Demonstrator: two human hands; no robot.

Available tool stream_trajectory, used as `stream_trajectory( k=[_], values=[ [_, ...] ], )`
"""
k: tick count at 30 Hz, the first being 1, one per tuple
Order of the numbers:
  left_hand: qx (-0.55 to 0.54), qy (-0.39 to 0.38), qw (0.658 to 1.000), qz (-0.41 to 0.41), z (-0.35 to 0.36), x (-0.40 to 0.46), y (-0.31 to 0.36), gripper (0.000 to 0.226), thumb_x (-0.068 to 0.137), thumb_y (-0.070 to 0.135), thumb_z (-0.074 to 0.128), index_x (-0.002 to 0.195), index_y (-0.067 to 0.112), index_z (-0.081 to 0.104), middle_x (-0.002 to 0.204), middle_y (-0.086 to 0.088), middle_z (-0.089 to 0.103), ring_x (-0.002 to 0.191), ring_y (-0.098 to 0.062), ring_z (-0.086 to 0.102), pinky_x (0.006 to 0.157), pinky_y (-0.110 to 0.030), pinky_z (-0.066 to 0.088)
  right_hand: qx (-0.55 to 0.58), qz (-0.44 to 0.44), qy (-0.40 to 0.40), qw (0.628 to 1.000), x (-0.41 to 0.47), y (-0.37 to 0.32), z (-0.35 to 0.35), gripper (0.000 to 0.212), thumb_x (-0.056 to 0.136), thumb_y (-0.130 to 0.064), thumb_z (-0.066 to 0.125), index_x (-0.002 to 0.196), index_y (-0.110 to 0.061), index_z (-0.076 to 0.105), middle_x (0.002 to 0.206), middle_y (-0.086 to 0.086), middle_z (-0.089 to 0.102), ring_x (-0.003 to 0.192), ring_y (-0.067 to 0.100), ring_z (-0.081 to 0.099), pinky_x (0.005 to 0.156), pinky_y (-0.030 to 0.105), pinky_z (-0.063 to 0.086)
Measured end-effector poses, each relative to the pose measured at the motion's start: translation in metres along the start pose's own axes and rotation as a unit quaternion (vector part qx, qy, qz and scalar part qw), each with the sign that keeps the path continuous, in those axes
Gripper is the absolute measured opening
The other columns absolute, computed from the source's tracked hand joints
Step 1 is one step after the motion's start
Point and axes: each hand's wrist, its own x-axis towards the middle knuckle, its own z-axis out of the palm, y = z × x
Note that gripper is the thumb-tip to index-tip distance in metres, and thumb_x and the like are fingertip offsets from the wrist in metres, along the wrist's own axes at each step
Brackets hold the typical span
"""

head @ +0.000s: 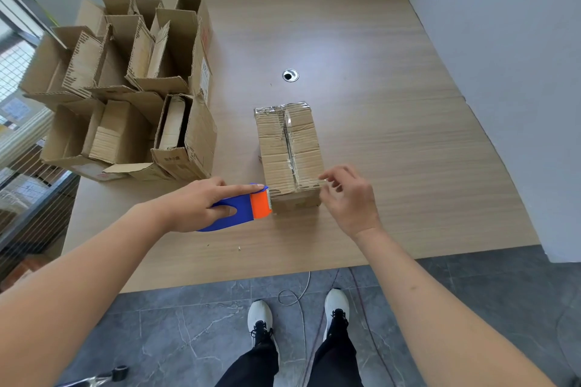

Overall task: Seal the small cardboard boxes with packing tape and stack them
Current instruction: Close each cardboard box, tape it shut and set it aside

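Two white shoes [262, 320] stand on the grey tiled floor [176, 333], with a thin cable [298, 295] looping between them. Above, at the near edge of the wooden desk [377, 104], the left hand [195, 204] grips a blue and orange tape dispenser [248, 207], forefinger stretched along its top, the orange head touching the near left corner of a closed cardboard box [289, 151]. The right hand [352, 198] pinches the clear tape at the box's near right corner. Shiny tape runs along the box's centre seam. At the desk's left, well apart, a cluster of open boxes [125, 82] stands with flaps raised; cardboard pieces lie inside some. Their printed labels are too small to read.
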Motion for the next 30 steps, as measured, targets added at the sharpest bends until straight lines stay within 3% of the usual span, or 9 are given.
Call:
stream_trajectory(
  k=[3, 7, 10, 14, 16, 19, 22, 25, 30],
  values=[
    [-0.011, 0.003, 1.0, 0.006, 0.002, 0.004, 0.004, 0.069, 0.106, 0.032, 0.051, 0.141, 0.078, 0.013, 0.109, 0.002, 0.05, 0.094, -0.018, 0.052, 0.091, -0.04, 0.046, -0.029, -0.044, -0.049, 0.997, 0.001, -0.004, 0.012, 0.016, 0.078, -0.017, 0.085, 0.09, -0.022, 0.075, 0.09, -0.006, 0.058, 0.09, 0.018, 0.058, 0.074, 0.037, 0.053],
    [-0.032, 0.015, 0.999, 0.009, 0.008, 0.006, 0.006, 0.069, 0.105, 0.031, 0.052, 0.141, 0.078, 0.014, 0.107, 0.002, 0.05, 0.092, -0.017, 0.052, 0.09, -0.038, 0.046, -0.042, 0.001, -0.005, 0.999, 0.009, -0.002, 0.02, 0.021, 0.073, -0.002, 0.084, 0.074, -0.02, 0.074, 0.081, -0.006, 0.057, 0.084, 0.021, 0.056, 0.066, 0.039, 0.052],
    [-0.049, 0.025, 0.998, 0.005, 0.013, 0.006, 0.006, 0.069, 0.105, 0.031, 0.052, 0.141, 0.077, 0.016, 0.109, 0.002, 0.05, 0.094, -0.017, 0.053, 0.091, -0.039, 0.046, -0.046, -0.006, -0.019, 0.999, 0.013, 0.0, 0.018, 0.021, 0.072, -0.001, 0.083, 0.073, -0.019, 0.073, 0.082, -0.003, 0.059, 0.086, 0.023, 0.056, 0.067, 0.042, 0.053],
    [-0.057, 0.038, 0.998, 0.005, 0.019, 0.006, 0.004, 0.069, 0.105, 0.031, 0.053, 0.141, 0.077, 0.016, 0.111, 0.0, 0.05, 0.095, -0.02, 0.053, 0.092, -0.043, 0.047, -0.096, -0.026, -0.07, 0.993, 0.017, -0.008, 0.016, 0.033, 0.066, -0.034, 0.093, 0.08, -0.019, 0.067, 0.089, -0.005, 0.057, 0.09, 0.021, 0.054, 0.072, 0.039, 0.052],
    [-0.065, 0.042, 0.997, 0.006, 0.021, 0.006, 0.004, 0.069, 0.105, 0.031, 0.053, 0.141, 0.077, 0.017, 0.111, 0.0, 0.05, 0.095, -0.019, 0.053, 0.092, -0.043, 0.047, -0.113, -0.063, -0.04, 0.991, 0.016, -0.017, 0.02, 0.036, 0.07, -0.043, 0.09, 0.089, -0.021, 0.069, 0.097, -0.003, 0.059, 0.092, 0.021, 0.055, 0.077, 0.038, 0.051],
    [-0.073, 0.047, 0.996, 0.009, 0.023, 0.007, 0.004, 0.069, 0.105, 0.031, 0.053, 0.141, 0.077, 0.017, 0.111, 0.0, 0.05, 0.095, -0.018, 0.052, 0.092, -0.041, 0.047, -0.111, -0.124, 0.023, 0.986, 0.011, -0.027, 0.034, 0.035, 0.094, -0.034, 0.071, 0.125, -0.017, 0.069, 0.133, 0.006, 0.059, 0.119, 0.026, 0.056, 0.1, 0.039, 0.047],
    [-0.083, 0.048, 0.995, 0.011, 0.026, 0.009, 0.003, 0.069, 0.105, 0.031, 0.053, 0.142, 0.076, 0.018, 0.109, 0.0, 0.05, 0.094, -0.018, 0.052, 0.091, -0.038, 0.046, -0.159, -0.058, -0.077, 0.983, 0.007, -0.024, 0.052, 0.061, 0.106, -0.045, 0.037, 0.159, -0.015, 0.031, 0.169, 0.007, 0.02, 0.156, 0.023, 0.015, 0.127, 0.04, 0.011],
    [-0.112, 0.051, 0.992, 0.012, 0.029, 0.009, 0.002, 0.069, 0.105, 0.029, 0.053, 0.142, 0.075, 0.019, 0.107, -0.001, 0.05, 0.094, -0.019, 0.052, 0.09, -0.035, 0.045, -0.215, -0.003, -0.134, 0.967, 0.007, -0.016, 0.06, 0.068, 0.106, -0.053, 0.016, 0.164, -0.017, 0.01, 0.171, 0.002, -0.004, 0.157, 0.018, -0.01, 0.126, 0.036, -0.011],
    [-0.14, 0.042, 0.989, 0.003, 0.027, -0.001, -0.007, 0.068, 0.106, 0.027, 0.051, 0.145, 0.072, 0.017, 0.11, 0.0, 0.05, 0.097, -0.02, 0.053, 0.093, -0.038, 0.048, -0.235, 0.005, -0.167, 0.958, 0.012, -0.015, 0.061, 0.075, 0.101, -0.063, 0.003, 0.164, -0.022, -0.003, 0.17, -0.003, -0.017, 0.154, 0.013, -0.021, 0.122, 0.032, -0.02]
  ],
)
